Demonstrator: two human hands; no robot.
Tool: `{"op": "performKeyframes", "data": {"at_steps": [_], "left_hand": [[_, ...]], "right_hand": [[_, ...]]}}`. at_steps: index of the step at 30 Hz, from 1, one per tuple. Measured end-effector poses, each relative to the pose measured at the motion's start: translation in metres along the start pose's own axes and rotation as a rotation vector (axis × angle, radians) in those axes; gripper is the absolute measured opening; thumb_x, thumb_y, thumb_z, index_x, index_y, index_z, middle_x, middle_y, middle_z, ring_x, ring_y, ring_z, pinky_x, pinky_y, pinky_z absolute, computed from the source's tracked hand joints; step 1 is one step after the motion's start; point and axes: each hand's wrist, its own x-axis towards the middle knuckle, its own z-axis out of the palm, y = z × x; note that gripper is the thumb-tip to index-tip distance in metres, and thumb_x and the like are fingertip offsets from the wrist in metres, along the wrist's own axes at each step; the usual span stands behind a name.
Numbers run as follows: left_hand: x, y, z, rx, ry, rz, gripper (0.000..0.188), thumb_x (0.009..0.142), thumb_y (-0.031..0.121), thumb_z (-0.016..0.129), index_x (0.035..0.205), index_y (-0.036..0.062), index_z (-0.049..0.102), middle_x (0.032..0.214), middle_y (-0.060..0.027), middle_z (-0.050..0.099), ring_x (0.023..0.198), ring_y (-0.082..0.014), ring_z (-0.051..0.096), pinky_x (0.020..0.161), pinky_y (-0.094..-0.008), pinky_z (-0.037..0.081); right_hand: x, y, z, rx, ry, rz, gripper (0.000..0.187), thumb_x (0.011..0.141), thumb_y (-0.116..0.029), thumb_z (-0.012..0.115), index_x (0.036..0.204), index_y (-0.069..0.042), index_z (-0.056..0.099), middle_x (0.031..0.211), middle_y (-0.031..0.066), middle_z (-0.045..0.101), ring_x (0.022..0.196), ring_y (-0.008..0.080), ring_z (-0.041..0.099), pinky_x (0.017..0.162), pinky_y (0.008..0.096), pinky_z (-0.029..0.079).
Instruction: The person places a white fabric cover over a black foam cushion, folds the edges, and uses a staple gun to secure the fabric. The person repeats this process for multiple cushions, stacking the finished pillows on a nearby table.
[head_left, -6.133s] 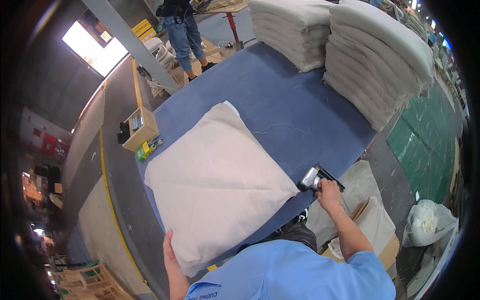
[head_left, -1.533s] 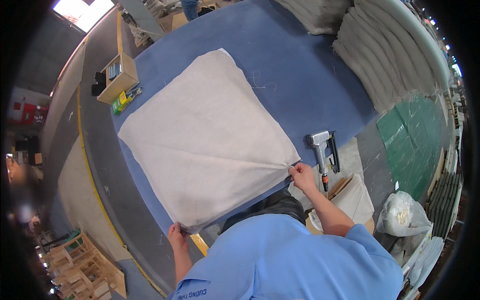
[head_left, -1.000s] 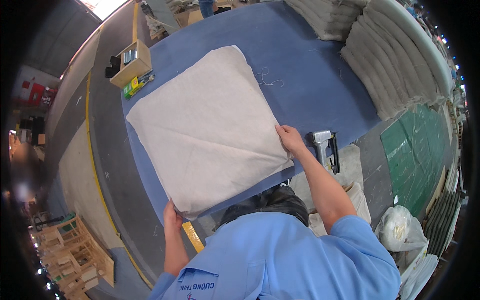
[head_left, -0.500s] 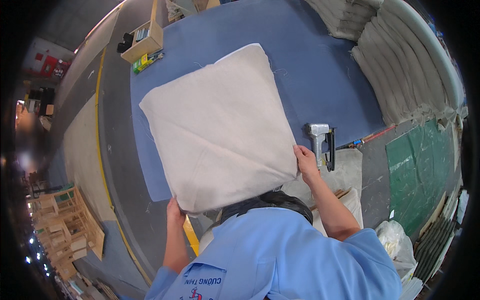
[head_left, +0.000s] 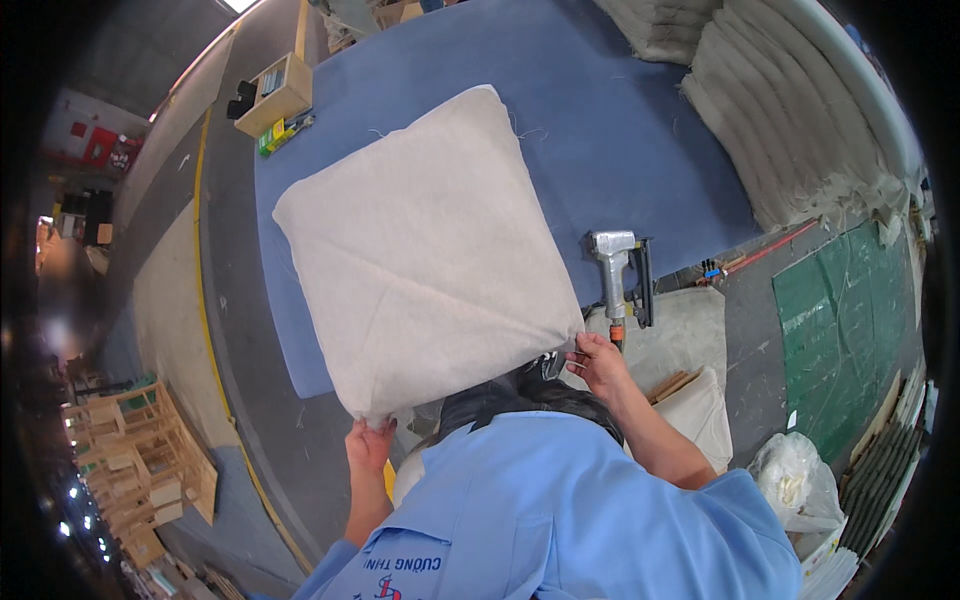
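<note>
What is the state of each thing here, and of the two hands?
Cushion: held up off the table by its near edge, tilted.
Left hand: closed on the near left corner.
Right hand: gripping the near right corner.
Staple gun: lying on the blue table, untouched.
Stacked cushions: piled at the far right.

The big beige cushion covers most of the near blue counter, blocking reach across its middle. Bare counter lies open beyond and to the right of it. A staple gun stands just beside the cushion's right corner; stacked cushions wall off the far right.
</note>
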Motion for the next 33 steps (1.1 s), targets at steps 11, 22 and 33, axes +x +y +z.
{"op": "performKeyframes", "data": {"at_steps": [11, 22, 33], "left_hand": [[-0.003, -0.016, -0.019, 0.046, -0.107, -0.038, 0.052, 0.092, 0.010, 0.072, 0.142, 0.0122, 0.057, 0.142, -0.0083, 0.060, 0.136, -0.0386, 0.052, 0.108, -0.0592, 0.046], [0.008, -0.021, -0.012, -0.088, -0.102, -0.077, 0.032, 0.099, 0.020, 0.075, 0.126, 0.0143, 0.060, 0.129, -0.0070, 0.066, 0.122, -0.0362, 0.064, 0.098, -0.0555, 0.054], [0.031, -0.031, -0.018, 0.009, 0.309, 0.023, 0.030, 0.097, 0.013, 0.075, 0.121, 0.0107, 0.056, 0.114, -0.0081, 0.069, 0.106, -0.0331, 0.069, 0.088, -0.0547, 0.058]], "right_hand": [[-0.003, 0.025, -0.008, 0.193, -0.199, 0.077, 0.018, 0.103, -0.029, 0.065, 0.116, -0.016, 0.063, 0.111, 0.0048, 0.068, 0.107, 0.0265, 0.067, 0.088, 0.0451, 0.055], [0.013, 0.031, -0.002, -0.018, -0.163, -0.033, 0.013, 0.099, -0.026, 0.074, 0.102, -0.019, 0.064, 0.095, -0.0049, 0.066, 0.093, 0.0207, 0.063, 0.084, 0.0424, 0.052], [0.058, 0.025, 0.002, -0.153, -0.022, -0.141, 0.009, 0.100, -0.014, 0.065, 0.096, -0.020, 0.059, 0.094, -0.0040, 0.066, 0.096, 0.0202, 0.062, 0.085, 0.0451, 0.047]]}}
